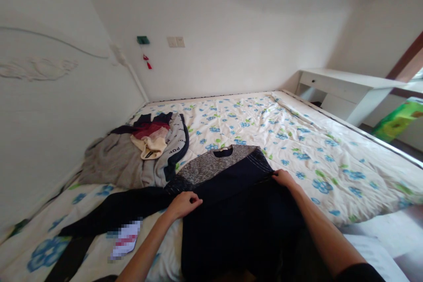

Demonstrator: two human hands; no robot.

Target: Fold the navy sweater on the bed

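Observation:
A dark navy sweater with a speckled grey chest and round collar lies flat on the flowered bed sheet. One sleeve stretches out to the left. My left hand pinches the sweater's fabric near its left side. My right hand grips the fabric at the right edge, where a navy sleeve is folded across the body.
A heap of clothes, grey, navy, red and cream, lies at the bed's far left by the white headboard. A white desk and a green box stand beyond the bed's right edge.

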